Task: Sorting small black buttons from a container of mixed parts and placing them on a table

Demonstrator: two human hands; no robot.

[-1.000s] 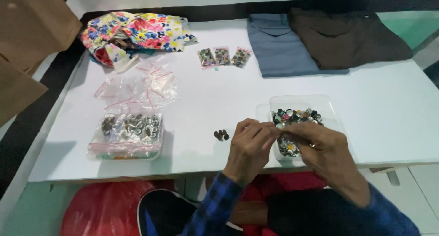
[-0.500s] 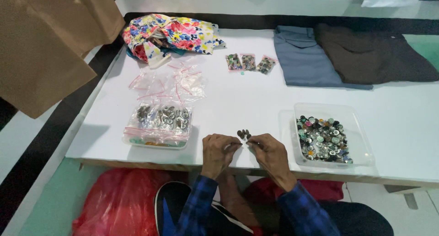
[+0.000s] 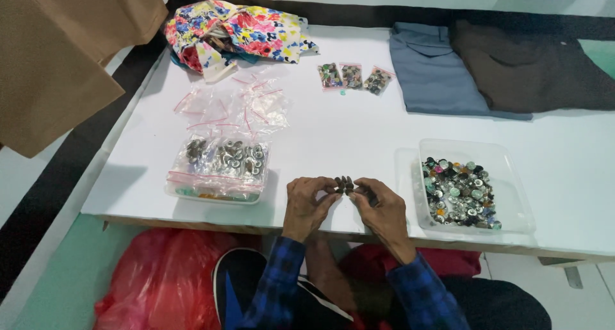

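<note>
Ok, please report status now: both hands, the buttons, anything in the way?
Left hand and right hand pinch one small stack of buttons together. Above white table edge. Clear tray of buttons at right, apart.

Bright, even light falls from overhead onto the white rectangular bench, which reads almost blown out beyond the hands. Shadows are soft: a faint grey patch lies on the bench at its near corner to the left of the left hand, and a thin one sits under both hands. The clear plastic tray of mixed buttons, just right of the right hand, shows mild glints. Focus is fair; small items stay mushy, and the bench edges lean outward from wide-lens distortion.
</note>
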